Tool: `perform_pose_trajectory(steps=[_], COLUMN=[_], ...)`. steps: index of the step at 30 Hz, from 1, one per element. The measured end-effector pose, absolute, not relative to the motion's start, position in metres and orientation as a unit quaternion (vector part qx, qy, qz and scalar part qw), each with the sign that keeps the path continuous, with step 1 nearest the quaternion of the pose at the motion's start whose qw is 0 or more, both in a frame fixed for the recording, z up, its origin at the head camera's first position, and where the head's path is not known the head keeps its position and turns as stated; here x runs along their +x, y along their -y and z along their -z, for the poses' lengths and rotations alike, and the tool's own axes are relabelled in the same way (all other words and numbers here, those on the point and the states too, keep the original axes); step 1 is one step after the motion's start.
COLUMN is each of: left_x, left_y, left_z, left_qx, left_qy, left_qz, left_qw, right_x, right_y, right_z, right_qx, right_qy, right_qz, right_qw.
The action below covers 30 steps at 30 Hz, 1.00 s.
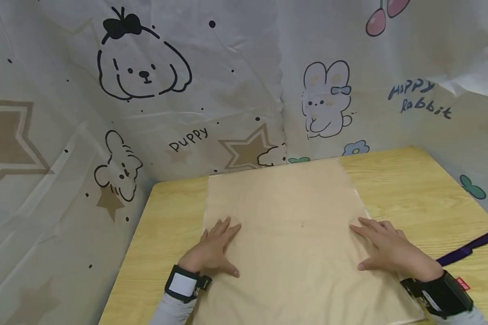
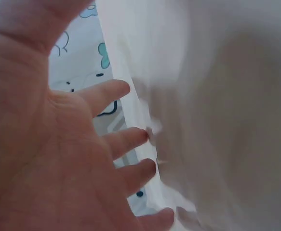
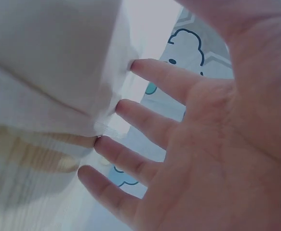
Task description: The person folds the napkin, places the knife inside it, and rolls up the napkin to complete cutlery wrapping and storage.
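A cream cloth-like sheet (image 1: pixel 284 207) is spread over the wooden table, with soft wrinkles toward its near edge. On its left side rests my left hand (image 1: pixel 212 249), palm down with fingers spread; in the left wrist view the fingertips (image 2: pixel 139 135) meet the pale sheet (image 2: pixel 212 106). My right hand (image 1: pixel 392 252) lies likewise at the sheet's right edge, thumb and fingers apart. Seen from the right wrist, its fingertips (image 3: pixel 126 106) are at the sheet's surface (image 3: pixel 48 57), the little finger lowest beside the wood. Neither hand holds anything.
A dark purple knife-shaped tool (image 1: pixel 469 247) lies on the table (image 1: pixel 406 185) right of the right hand, its near end hidden behind the wrist. White sheeting (image 1: pixel 236 90) with cartoon drawings hangs along the back and sides. Both wrists wear black camera straps.
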<state>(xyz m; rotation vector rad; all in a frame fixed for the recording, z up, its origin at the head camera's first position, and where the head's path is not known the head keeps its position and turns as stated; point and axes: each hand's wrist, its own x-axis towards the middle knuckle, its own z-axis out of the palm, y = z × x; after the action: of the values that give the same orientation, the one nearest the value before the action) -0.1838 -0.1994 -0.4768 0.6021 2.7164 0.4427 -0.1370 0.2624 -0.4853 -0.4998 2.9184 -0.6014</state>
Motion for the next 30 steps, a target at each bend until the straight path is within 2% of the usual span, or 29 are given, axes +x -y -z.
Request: perform_pose_trajectory(steps=[5,12,17,20,24,27,30], left_x=[-0.167,-0.139,-0.136,-0.139,-0.156,-0.178,-0.202], left_y=[0.214,0.241,0.251,0.252,0.253,0.258,0.267], left_z=[0.471,0.473,0.479,0.478,0.477,0.480,0.489], left_qx=[0.191,0.161,0.167,0.170,0.159,0.132,0.096], left_qy=[-0.957,-0.954,-0.952,-0.953,-0.955,-0.939,-0.907], left_qz=[-0.165,-0.175,-0.189,-0.183,-0.221,-0.308,-0.404], left_qw=[0.145,0.182,0.174,0.169,0.116,0.079,0.071], right_x=[-0.130,-0.117,-0.116,-0.115,-0.111,-0.106,-0.100], right_y=[-0.260,-0.256,-0.254,-0.253,-0.236,-0.209,-0.171], right_z=[0.485,0.493,0.496,0.495,0.486,0.478,0.472], right_qx=[-0.180,-0.222,-0.226,-0.222,-0.239,-0.285,-0.340], right_qy=[-0.960,-0.945,-0.946,-0.947,-0.946,-0.935,-0.914], right_qz=[0.208,0.230,0.225,0.224,0.213,0.210,0.219], right_qw=[0.047,0.064,0.057,0.057,0.043,0.022,0.016])
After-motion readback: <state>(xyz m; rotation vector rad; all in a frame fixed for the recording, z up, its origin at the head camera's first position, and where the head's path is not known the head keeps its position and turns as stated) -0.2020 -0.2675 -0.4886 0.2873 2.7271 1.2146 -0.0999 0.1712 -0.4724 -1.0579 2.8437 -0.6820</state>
